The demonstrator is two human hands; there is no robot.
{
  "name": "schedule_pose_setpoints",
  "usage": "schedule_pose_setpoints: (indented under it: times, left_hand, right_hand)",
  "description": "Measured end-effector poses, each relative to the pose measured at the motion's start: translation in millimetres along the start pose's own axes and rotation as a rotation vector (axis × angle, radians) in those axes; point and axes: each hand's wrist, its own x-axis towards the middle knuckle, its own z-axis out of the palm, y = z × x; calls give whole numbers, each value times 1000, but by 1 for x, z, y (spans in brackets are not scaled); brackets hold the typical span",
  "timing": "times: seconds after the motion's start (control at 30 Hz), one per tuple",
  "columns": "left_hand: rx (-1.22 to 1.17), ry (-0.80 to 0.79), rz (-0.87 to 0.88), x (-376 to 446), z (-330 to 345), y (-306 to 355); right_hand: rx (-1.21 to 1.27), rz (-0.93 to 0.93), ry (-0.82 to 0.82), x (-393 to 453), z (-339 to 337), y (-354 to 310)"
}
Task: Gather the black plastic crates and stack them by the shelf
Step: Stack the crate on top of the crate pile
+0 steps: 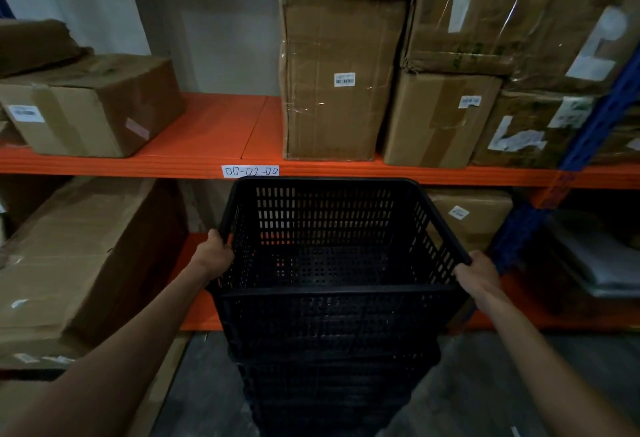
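Crates stacked in front of the orange shelf (207, 132).
Both my hands, left hand (215, 256) and right hand (476, 272), grip the top crate (332, 239) by its side rims.

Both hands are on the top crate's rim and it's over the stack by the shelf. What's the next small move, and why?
Probably ease the top crate straight down until it seats. The left hand and right hand grip opposite rims, the crate looks lined up over the stack beneath it, and the stack already stands before the orange shelf.
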Motion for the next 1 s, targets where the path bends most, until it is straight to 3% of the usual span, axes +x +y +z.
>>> schedule_pose_setpoints:
  times: [0.43, 1.0]
  left_hand:
    - [105, -56, 45, 7, -3, -6]
    - [74, 139, 169, -4, 6, -6]
  right_hand:
    - [-70, -49, -59, -8, -7, 4]
    - [-44, -89, 45, -10, -5, 11]
